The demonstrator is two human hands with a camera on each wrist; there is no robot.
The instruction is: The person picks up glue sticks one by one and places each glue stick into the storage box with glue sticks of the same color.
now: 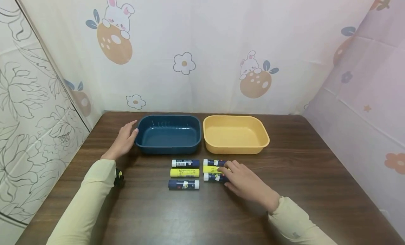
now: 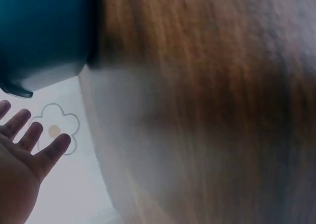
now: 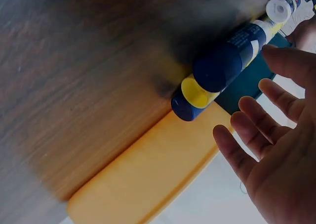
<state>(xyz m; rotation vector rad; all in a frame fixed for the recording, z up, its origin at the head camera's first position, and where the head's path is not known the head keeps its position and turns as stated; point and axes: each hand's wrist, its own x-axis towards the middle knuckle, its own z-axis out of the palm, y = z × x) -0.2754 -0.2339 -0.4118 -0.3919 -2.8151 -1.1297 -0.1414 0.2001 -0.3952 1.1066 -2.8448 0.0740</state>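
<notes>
My left hand [image 1: 124,139] is at the left side of the dark blue bin [image 1: 169,150], fingers loosely extended; whether it touches the rim, I cannot tell. My right hand [image 1: 245,181] hovers over the right-hand group of glue sticks with relaxed, parted fingers. That group has a navy glue stick [image 1: 210,162] at the back, a yellow glue stick [image 1: 209,169] in the middle and another navy glue stick [image 1: 212,177] in front, their right ends partly hidden by the fingers. To the left lie a navy stick [image 1: 186,163], a yellow stick [image 1: 185,173] and a front navy stick [image 1: 183,184].
A yellow bin [image 1: 236,150] stands right of the blue one, with a narrow gap between them. Both stand near the back edge of the brown wooden table [image 1: 177,220]. Behind it hangs a curtain [image 1: 215,79] with rabbits and flowers.
</notes>
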